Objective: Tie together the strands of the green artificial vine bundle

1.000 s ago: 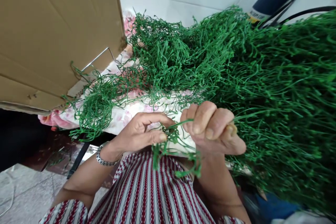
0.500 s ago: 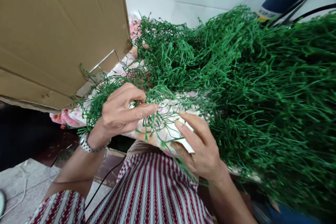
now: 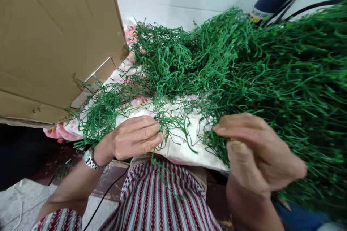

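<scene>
- My left hand point(image 3: 138, 138), nearly closed, pinches green stems point(image 3: 164, 124) above floral cloth point(image 3: 197, 157).
- My right hand point(image 3: 260, 151) curls beside the heap point(image 3: 287, 90); grip unclear.
- Cardboard box point(image 3: 56, 39): contents hidden.

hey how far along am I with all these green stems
The small clump on the left may be done, though I can't tell. The left hand has loose stems at its fingers; the right hand is beside the large pile, probably what's left.

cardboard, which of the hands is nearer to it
Left. The left hand is to the right of the cardboard, toward the body; the right hand is much farther right, beside the green pile.
</scene>
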Motion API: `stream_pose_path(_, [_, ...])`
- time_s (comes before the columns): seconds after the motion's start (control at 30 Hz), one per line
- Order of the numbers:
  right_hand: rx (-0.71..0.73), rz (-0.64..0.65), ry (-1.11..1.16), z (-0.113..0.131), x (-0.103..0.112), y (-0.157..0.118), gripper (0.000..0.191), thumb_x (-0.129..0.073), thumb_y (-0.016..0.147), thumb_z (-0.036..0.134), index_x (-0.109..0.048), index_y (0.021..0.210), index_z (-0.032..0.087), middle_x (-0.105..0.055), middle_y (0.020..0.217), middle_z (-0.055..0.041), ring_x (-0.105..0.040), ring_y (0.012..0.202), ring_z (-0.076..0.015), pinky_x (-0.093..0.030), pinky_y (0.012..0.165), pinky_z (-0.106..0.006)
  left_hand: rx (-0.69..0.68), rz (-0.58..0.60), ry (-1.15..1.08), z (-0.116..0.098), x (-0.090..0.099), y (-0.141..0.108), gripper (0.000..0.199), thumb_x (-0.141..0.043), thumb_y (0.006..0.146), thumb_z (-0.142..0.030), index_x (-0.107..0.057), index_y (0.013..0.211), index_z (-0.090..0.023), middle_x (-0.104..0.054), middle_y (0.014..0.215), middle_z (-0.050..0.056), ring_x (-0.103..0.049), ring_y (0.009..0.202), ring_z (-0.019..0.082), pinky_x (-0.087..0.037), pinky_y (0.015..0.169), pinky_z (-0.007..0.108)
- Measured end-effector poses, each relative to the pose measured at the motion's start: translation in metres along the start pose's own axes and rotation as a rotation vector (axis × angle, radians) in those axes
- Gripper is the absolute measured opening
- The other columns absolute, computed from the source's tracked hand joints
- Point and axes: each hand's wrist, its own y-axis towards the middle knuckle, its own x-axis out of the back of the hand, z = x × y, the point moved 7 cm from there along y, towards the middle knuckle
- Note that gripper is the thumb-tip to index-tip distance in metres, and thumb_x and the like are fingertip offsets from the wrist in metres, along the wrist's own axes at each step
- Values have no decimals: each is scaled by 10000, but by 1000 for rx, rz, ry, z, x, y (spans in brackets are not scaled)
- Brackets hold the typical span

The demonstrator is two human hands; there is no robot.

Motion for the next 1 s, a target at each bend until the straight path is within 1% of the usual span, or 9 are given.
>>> stream_pose_path(0.07, [-98, 128, -23, -8, -10, 3, 232, -541, 780, 164, -611, 1001, 174, -623, 869, -70, -582, 829, -196, -489, 677, -342, -53, 72, 34, -6, -3, 4, 139, -600, 756, -106, -620, 887, -67, -674, 883, 126, -608, 940, 215, -540, 822, 375])
stream_pose_path(0.13, [-150, 363, -93, -18, -32, -4, 269, -597, 765, 218, -586, 1025, 152, -616, 963, -87, -562, 917, -211, -470, 779, -364, -101, 101, 62, -9, -5, 6, 140, -574, 775, -119, -620, 898, -71, -683, 900, 122, -614, 948, 217, -542, 834, 379])
stream_pose_path(0.23, [-147, 538, -150, -28, -56, -18, 184, -569, 795, 236, -589, 945, 132, -624, 872, -69, -560, 844, -186, -451, 789, -364, -152, 97, 66, -6, -10, 2, 174, -540, 795, -145, -611, 943, -86, -680, 950, 118, -603, 994, 227, -536, 861, 397])
stream_pose_path(0.37, [-125, 476, -225, -35, -63, -26, 189, -534, 820, 254, -589, 949, 127, -627, 868, -76, -551, 807, -176, -443, 754, -349, -81, 55, -66, 10, -16, -4, 198, -490, 782, -110, -598, 947, -98, -663, 989, 139, -584, 1032, 231, -519, 878, 421])
stream_pose_path(0.47, [-67, 414, -322, -35, -68, -26, 189, -537, 820, 276, -597, 920, 127, -626, 835, -79, -542, 769, -177, -429, 728, -346, 184, -22, -178, 26, -14, 1, 230, -482, 743, -64, -592, 936, -126, -668, 913, 102, -610, 926, 196, -510, 853, 416])
stream_pose_path(0.53, [-28, 395, -393, -33, -75, -26, 165, -521, 826, 263, -593, 898, 132, -616, 780, -69, -528, 737, -179, -418, 702, -343, 363, -33, -128, 31, -15, 6, 235, -515, 734, -85, -579, 954, -137, -657, 915, 87, -596, 907, 193, -483, 866, 426])
stream_pose_path(0.67, [-19, 365, -377, -29, -87, -32, 130, -512, 822, 221, -549, 904, 128, -595, 750, -61, -524, 736, -183, -423, 687, -334, 538, 1, -18, 28, -28, 9, 218, -468, 768, -75, -542, 964, -132, -623, 916, 92, -559, 925, 196, -467, 853, 400])
stream_pose_path(0.87, [-107, 348, -155, -31, -82, -36, 200, -541, 819, 279, -510, 981, 165, -620, 863, -50, -572, 815, -169, -460, 740, -325, 549, -89, -143, 29, -40, -3, 218, -398, 776, -20, -544, 879, -144, -594, 801, 58, -549, 862, 165, -472, 832, 358])
stream_pose_path(1.0, [-96, 347, -129, -36, -78, -29, 168, -512, 822, 189, -537, 984, 154, -628, 918, -68, -578, 876, -172, -467, 789, -325, 484, -132, 24, 37, -32, 5, 215, -399, 746, 2, -544, 815, -139, -577, 778, 67, -548, 825, 170, -480, 762, 335])
